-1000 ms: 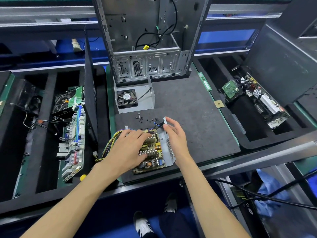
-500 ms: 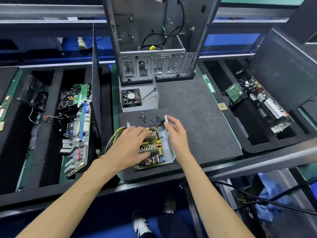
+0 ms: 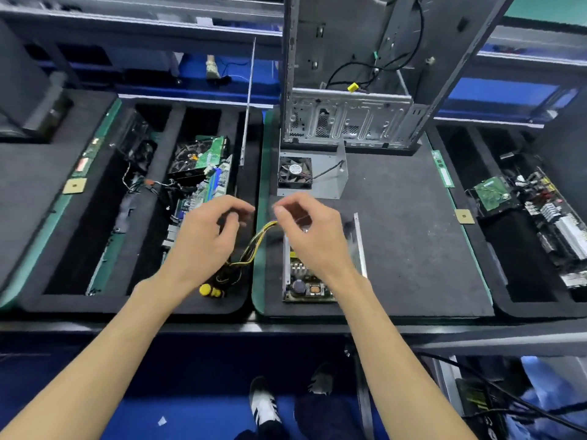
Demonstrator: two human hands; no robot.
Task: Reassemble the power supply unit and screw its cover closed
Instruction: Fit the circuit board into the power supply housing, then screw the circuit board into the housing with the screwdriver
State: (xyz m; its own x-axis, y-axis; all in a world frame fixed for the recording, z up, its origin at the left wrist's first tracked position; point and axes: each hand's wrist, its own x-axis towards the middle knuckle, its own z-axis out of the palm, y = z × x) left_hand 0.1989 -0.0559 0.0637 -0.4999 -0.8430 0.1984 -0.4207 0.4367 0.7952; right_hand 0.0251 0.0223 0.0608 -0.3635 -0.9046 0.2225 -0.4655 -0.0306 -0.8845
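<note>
I've got both hands above the open power supply (image 3: 320, 274) on the mat (image 3: 413, 249) — left hand (image 3: 203, 236) and right hand (image 3: 313, 231) curled, seemingly pinching its wires (image 3: 254, 246) clear of the board, though blur hides the grip.

Power supply base (image 3: 320, 281) on mat (image 3: 406, 249); cover (image 3: 313, 177) behind it, before case (image 3: 349, 90)
</note>
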